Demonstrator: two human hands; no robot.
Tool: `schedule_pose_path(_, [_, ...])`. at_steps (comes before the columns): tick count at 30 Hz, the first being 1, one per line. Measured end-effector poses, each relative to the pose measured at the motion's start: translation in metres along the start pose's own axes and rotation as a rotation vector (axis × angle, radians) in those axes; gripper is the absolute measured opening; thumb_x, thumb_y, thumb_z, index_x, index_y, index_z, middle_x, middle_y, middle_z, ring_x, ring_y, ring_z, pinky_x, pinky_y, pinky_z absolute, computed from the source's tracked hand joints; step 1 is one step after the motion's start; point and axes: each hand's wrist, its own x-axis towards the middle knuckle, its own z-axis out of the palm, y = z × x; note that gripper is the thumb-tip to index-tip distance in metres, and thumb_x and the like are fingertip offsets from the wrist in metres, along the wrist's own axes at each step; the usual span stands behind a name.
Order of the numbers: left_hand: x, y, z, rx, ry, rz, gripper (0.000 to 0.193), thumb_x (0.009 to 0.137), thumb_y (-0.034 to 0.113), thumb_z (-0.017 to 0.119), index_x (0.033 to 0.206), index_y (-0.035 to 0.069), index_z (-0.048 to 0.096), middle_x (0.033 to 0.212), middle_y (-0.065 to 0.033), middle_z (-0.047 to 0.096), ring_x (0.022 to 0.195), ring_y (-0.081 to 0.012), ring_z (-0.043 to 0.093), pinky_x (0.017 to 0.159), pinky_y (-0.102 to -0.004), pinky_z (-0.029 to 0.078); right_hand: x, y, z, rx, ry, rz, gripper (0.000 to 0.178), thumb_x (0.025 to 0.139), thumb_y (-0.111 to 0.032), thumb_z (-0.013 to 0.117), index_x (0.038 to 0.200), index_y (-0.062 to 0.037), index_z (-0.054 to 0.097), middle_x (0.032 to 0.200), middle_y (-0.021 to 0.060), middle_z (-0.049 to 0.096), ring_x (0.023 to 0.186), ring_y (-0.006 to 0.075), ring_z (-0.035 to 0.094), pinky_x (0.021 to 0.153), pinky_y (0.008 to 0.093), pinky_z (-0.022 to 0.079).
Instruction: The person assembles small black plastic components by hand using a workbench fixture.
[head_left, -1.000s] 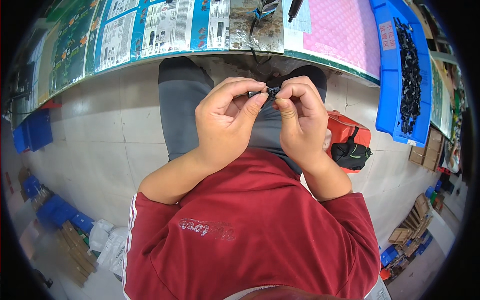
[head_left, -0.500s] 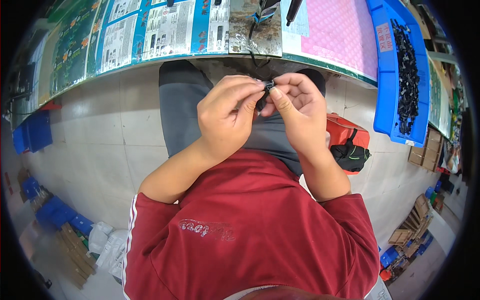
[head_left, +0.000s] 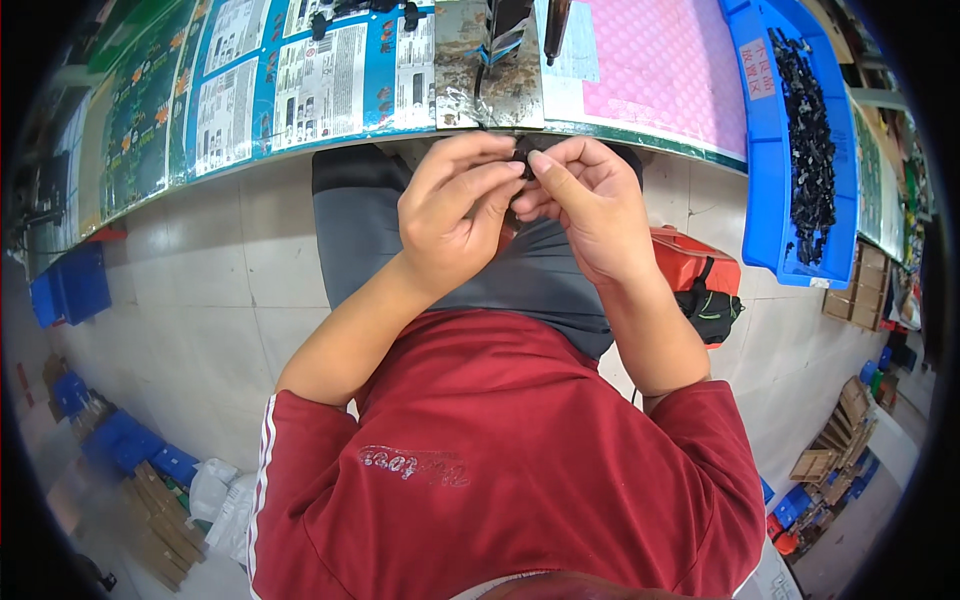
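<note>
Left hand (head_left: 450, 215) and right hand (head_left: 605, 210) are both pinching, fingertips close together on a small black part (head_left: 522, 152); I'm not making out its shape, fingers covering it; part is hovering above the grey trousers (head_left: 535, 265), near the metal plate (head_left: 515, 108); blue bin (head_left: 768, 235) of black pieces (head_left: 812, 165) is sitting off right

The small piece (head_left: 522, 157) is black, the six o'clock shirt (head_left: 520, 430) red with white stripes, the two o'clock tray (head_left: 767, 190) blue.
</note>
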Motion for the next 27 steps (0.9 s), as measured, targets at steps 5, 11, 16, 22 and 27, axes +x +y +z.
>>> schedule_pose_path(5, [0.007, -0.015, 0.010, 0.033, 0.014, -0.145, 0.017, 0.080, -0.006, 0.072, 0.096, -0.002, 0.070, 0.098, -0.0144, 0.070, 0.086, -0.0247, 0.070, 0.073, -0.0301, 0.056, 0.017, 0.002, -0.007, 0.098, 0.002, -0.030, 0.013, 0.096, -0.011, 0.063, 0.098, 0.0006, 0.058, 0.085, 0.0091, 0.068, 0.075, 0.0156, 0.069, 0.069, 0.0267, 0.057])
schedule_pose_path(11, [0.021, -0.031, 0.025, -0.230, 0.092, -0.415, 0.015, 0.087, -0.003, 0.069, 0.101, -0.002, 0.071, 0.101, -0.0109, 0.070, 0.085, -0.0148, 0.070, 0.071, -0.0254, 0.056, 0.041, -0.005, -0.021, 0.127, -0.031, -0.066, 0.012, 0.096, -0.008, 0.062, 0.101, 0.0021, 0.058, 0.090, 0.0115, 0.067, 0.080, 0.0188, 0.069, 0.076, 0.0303, 0.058])
schedule_pose_path(16, [0.033, -0.036, 0.031, -0.143, 0.068, -0.462, 0.017, 0.088, -0.004, 0.068, 0.105, -0.005, 0.069, 0.105, -0.0122, 0.068, 0.090, -0.0155, 0.068, 0.078, -0.0255, 0.055, 0.059, -0.009, -0.025, 0.113, 0.001, -0.074, 0.010, 0.097, -0.007, 0.061, 0.101, 0.0026, 0.059, 0.090, 0.0119, 0.067, 0.080, 0.0188, 0.069, 0.076, 0.0305, 0.058])
schedule_pose_path(22, [0.033, -0.045, 0.044, 0.031, 0.148, -0.346, 0.015, 0.086, -0.002, 0.071, 0.101, -0.005, 0.070, 0.100, -0.0133, 0.069, 0.084, -0.0176, 0.069, 0.073, -0.0260, 0.055, 0.070, -0.010, -0.028, 0.121, 0.005, -0.079, 0.010, 0.097, -0.006, 0.060, 0.100, 0.0030, 0.059, 0.089, 0.0117, 0.067, 0.080, 0.0187, 0.069, 0.078, 0.0305, 0.058])
schedule_pose_path(27, [0.034, -0.045, 0.054, 0.034, 0.306, -0.366, 0.014, 0.081, 0.000, 0.075, 0.095, -0.003, 0.072, 0.086, -0.0139, 0.071, 0.071, -0.0198, 0.070, 0.064, -0.0275, 0.055, 0.074, -0.013, -0.030, 0.137, -0.007, -0.114, 0.010, 0.097, -0.006, 0.060, 0.100, 0.0030, 0.059, 0.090, 0.0118, 0.067, 0.080, 0.0184, 0.069, 0.078, 0.0302, 0.058])
